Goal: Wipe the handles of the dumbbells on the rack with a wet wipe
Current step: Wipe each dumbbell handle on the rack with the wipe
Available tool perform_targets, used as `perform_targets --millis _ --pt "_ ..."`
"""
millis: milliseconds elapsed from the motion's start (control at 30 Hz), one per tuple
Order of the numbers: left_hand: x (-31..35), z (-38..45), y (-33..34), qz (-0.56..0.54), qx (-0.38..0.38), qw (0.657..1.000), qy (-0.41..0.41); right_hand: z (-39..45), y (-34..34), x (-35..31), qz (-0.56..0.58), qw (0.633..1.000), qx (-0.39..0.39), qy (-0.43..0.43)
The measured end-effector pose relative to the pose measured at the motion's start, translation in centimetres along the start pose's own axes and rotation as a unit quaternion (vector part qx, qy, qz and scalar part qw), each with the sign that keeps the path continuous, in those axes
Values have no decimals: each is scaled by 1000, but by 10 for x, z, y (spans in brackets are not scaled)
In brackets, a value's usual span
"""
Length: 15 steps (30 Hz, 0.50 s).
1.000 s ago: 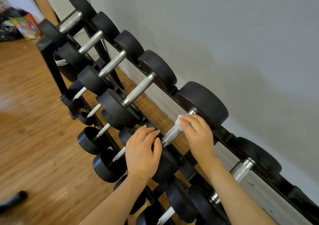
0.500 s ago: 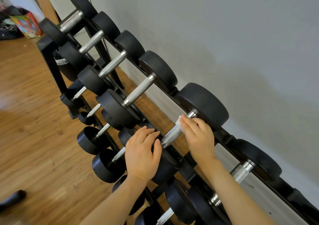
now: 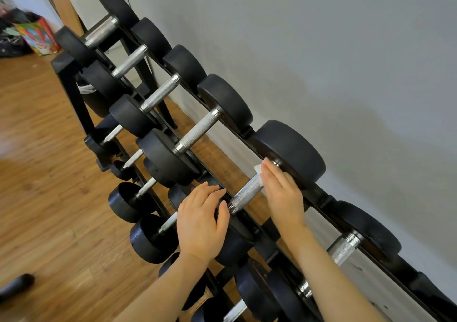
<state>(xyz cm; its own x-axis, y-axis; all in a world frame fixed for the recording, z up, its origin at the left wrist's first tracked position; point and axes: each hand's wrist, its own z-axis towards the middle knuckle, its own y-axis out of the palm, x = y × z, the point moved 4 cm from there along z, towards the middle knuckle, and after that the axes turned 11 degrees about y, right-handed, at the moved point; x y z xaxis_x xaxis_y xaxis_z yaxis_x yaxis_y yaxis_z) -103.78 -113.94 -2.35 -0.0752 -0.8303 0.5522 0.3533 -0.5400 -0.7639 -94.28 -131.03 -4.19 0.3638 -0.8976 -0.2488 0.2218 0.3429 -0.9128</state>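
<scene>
— Moved? Right hand (image 3: 282,193) slid the wet wipe (image 3: 259,171) up the handle (image 3: 247,192), fingers curled round it, near the far head. Left hand (image 3: 201,225) rests flat on the near head.

— Risk? Count?

— Wipe may bunch against the collar. Top rail of the rack (image 3: 321,198): six handles visible; one wipe.

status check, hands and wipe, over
Right hand presses wet wipe on handle. Left hand rests flat on near weight head. Nothing in the way.
</scene>
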Motion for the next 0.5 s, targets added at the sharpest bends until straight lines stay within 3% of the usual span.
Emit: perform_targets --millis 233,367,500 --pt "0 0 0 -1 2 1000 0 5 -13 -2 16 999 47 8" --pt "0 0 0 -1 -1 1000 5 2 -14 -5 -1 997 25 -78" --pt "0 0 1 2 -1 1000 5 2 -13 0 -8 999 15 -40"
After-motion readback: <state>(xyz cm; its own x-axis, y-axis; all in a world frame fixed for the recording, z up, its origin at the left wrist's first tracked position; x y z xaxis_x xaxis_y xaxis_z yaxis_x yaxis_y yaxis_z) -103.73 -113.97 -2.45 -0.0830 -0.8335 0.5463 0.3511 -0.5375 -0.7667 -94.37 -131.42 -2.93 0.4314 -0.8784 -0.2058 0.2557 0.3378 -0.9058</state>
